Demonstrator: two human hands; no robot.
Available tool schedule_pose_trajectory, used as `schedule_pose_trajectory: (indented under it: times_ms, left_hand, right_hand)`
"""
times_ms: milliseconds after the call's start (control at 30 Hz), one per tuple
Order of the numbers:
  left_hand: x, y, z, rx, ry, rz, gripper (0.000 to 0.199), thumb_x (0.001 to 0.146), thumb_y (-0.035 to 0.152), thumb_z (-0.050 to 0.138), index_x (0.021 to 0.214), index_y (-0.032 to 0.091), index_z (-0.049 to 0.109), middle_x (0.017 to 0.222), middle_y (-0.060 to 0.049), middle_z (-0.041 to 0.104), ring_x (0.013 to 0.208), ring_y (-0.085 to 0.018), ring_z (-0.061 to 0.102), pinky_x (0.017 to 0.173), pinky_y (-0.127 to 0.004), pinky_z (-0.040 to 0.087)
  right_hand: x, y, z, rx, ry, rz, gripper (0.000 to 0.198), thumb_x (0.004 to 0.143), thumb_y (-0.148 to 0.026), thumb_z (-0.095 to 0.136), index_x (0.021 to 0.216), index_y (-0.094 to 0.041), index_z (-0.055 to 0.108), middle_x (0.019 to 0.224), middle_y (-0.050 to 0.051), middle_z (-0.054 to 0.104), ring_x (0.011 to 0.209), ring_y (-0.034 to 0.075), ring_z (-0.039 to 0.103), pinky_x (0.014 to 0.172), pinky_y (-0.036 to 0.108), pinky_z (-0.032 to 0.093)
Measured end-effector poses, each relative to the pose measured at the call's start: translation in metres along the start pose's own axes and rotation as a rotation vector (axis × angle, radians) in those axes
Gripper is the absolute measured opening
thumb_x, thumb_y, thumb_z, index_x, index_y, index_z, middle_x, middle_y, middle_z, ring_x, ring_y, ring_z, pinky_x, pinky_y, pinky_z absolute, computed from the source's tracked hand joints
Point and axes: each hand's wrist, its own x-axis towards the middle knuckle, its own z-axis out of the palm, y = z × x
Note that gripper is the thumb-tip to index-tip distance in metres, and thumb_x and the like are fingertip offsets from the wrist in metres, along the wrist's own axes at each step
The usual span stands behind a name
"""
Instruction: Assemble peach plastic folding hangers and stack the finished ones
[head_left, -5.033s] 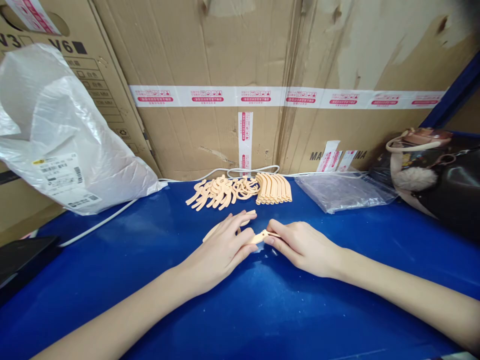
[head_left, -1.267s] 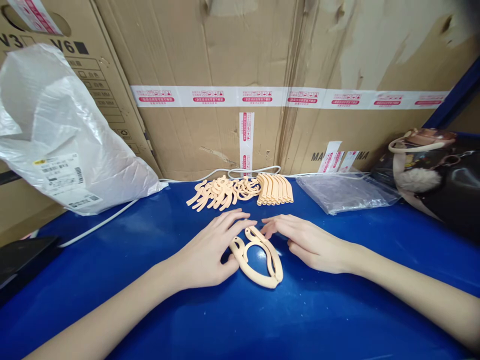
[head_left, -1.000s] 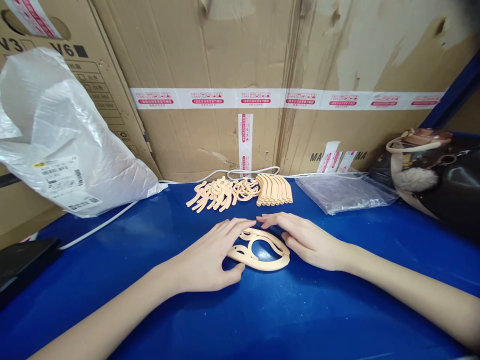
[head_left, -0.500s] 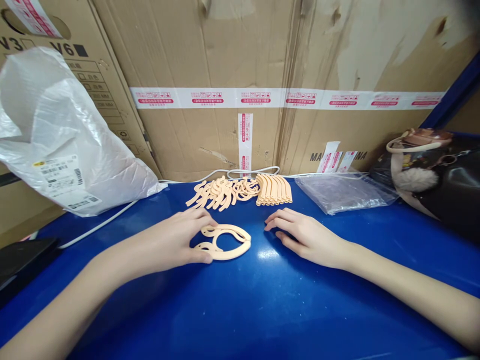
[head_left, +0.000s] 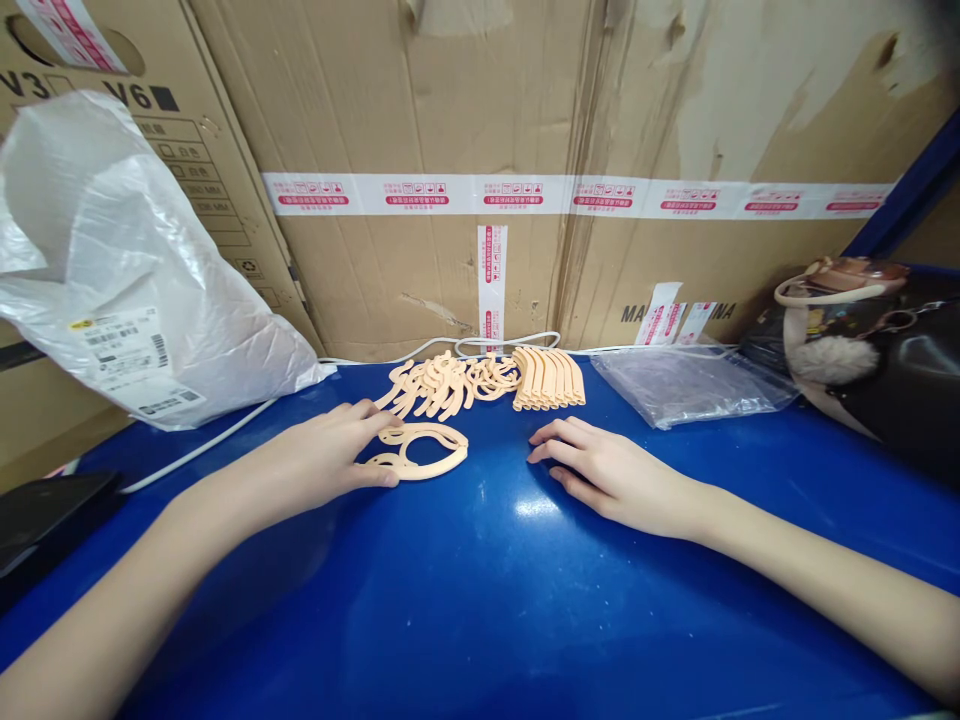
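A peach plastic folding clothes hanger (head_left: 448, 464), its two arms folded into a pointed loop, lies on the blue table (head_left: 480, 600) left of the middle. My left hand (head_left: 334, 450) grips its left end, thumb on the near side and fingers on the far side. Resting on the table to the right, my right hand (head_left: 607, 468) holds nothing, with its fingers loosely bent and apart. Behind the hanger are a loose pile of curved peach pieces (head_left: 435, 385), some small hook-like pieces (head_left: 495, 375) and a neat row of curved arm pieces (head_left: 549, 378).
A white plastic mailer bag (head_left: 150, 290) stands at the left, above a black object (head_left: 52, 520). Flat clear plastic bags (head_left: 690, 385) lie at the back right, beside a dark bag (head_left: 900, 370) with a pompom. Cardboard boxes (head_left: 420, 270) and a white cable (head_left: 202, 450) border the table.
My left hand has slid the folded hanger to the left and slightly away from me, nearer the loose pile. My right hand has stayed almost still.
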Motion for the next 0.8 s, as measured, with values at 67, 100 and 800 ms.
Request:
schedule_pose_trajectory:
  times_ms: [67,100,800]
  left_hand:
    - [0.0006,0.0025,-0.0019,0.042,-0.092,-0.039,0.060,0.075,0.053,0.052,0.122,0.016,0.057,0.115,-0.013,0.058,0.104,-0.032,0.055,0.087,-0.042,0.044]
    - [0.0008,0.0037,-0.0030,0.057,-0.121,-0.054,0.061,0.076,0.053,0.050,0.123,0.015,0.055,0.118,-0.015,0.057,0.107,-0.033,0.053,0.088,-0.043,0.043]
    - [-0.0005,-0.0004,0.0016,0.070,-0.117,-0.098,0.054,0.080,0.048,0.045,0.126,0.020,0.050,0.124,-0.012,0.053,0.115,-0.032,0.048,0.094,-0.045,0.041]
  right_hand:
    - [-0.0004,-0.0001,-0.0002,-0.004,-0.004,-0.001,0.026,0.093,-0.017,0.039,0.113,-0.019,0.055,0.116,0.009,0.054,0.104,0.020,0.053,0.091,0.037,0.046]
    - [-0.0006,-0.0001,-0.0002,-0.005,-0.006,-0.002,0.026,0.093,-0.017,0.038,0.113,-0.019,0.055,0.116,0.009,0.054,0.104,0.020,0.053,0.091,0.037,0.047]
    - [-0.0013,-0.0008,-0.0003,-0.030,-0.019,-0.017,0.027,0.094,-0.018,0.036,0.115,-0.019,0.054,0.117,0.009,0.053,0.104,0.020,0.052,0.092,0.038,0.046]
